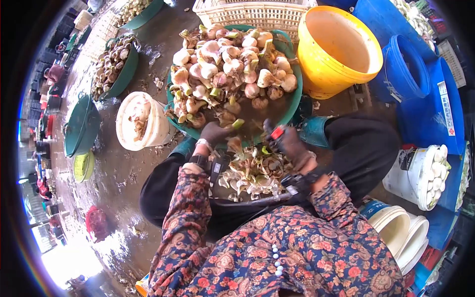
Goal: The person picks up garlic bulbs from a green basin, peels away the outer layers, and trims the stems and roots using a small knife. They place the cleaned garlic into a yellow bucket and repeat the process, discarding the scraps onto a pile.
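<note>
A large green basin (296,101) heaped with untrimmed garlic bulbs (217,64) stands in front of me. My left hand (216,133), dark-gloved, is closed at the basin's near edge on a garlic bulb with a cut green stem (230,120). To its right my right hand (291,143), also in a dark glove, is closed around a small red-and-black tool (277,132); its blade cannot be made out. Garlic trimmings and peelings (255,173) lie in a pile below both hands, between my legs.
A yellow bucket (321,74) and a blue bucket (408,69) stand at the right. White buckets are at the left (129,121) and right, the right one (403,173) holding peeled garlic. A white crate (257,15) is behind the basin.
</note>
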Available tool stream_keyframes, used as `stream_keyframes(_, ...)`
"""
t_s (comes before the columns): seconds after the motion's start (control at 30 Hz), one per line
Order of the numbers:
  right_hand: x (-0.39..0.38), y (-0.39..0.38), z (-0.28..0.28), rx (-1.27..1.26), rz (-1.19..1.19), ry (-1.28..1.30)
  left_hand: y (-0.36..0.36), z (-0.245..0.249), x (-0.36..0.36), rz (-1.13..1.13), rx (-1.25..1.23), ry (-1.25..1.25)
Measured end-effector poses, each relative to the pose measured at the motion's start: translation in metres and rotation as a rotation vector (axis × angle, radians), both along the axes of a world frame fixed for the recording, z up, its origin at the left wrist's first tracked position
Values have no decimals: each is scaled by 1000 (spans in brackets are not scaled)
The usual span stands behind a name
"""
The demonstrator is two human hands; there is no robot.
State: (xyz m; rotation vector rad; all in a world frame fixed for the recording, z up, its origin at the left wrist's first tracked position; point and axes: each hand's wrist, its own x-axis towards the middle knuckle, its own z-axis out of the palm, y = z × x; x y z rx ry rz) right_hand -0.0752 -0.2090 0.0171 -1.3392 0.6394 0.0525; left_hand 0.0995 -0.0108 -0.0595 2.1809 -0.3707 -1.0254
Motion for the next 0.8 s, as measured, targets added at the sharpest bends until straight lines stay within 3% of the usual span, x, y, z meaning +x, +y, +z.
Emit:
stream_keyframes(0.07, -7, 15, -43, -473, 81, -147, -1, 23, -16, -121, -64, 72)
stream_keyframes(0.1, -6, 20, -36, -471, 76, -147, -9, 43, -33, -53, -169, 185)
stream_keyframes(0.17, -3, 25, -9, -773, 137, 27, -23, 78, -64, 2, -315, 272)
stream_keyframes(0.23, -1, 20, -11, -713, 85, -7, -30, 87, -85, -25, -428, 271)
stream_keyframes(0.27, 0, 18, -10, -649, 33, -40, -33, 91, -101, -30, -605, 108)
stream_keyframes(0.33, 0, 17, -9, -693, 32, -23, -33, 81, -104, -43, -508, -173)
stream_keyframes(0.37, 0, 17, -9, -756, 48, -7, -35, 88, -105, -48, -510, -173)
stream_keyframes(0.43, 0, 17, -13, -873, 86, -21, -39, 108, -108, -131, -92, -562)
stream_keyframes(0.67, -2, 16, -11, -789, 165, -41, -33, 112, -110, -164, -7, -700)
stream_keyframes(0.73, -4, 15, -34, -401, 124, -175, -25, 108, -105, -47, -330, -422)
stream_keyframes(0.77, 0, 18, -36, -79, 58, -154, -23, 112, -107, 14, -423, -294)
stream_keyframes(0.8, -3, 16, -37, -75, 59, -154, -19, 112, -105, 15, -419, -295)
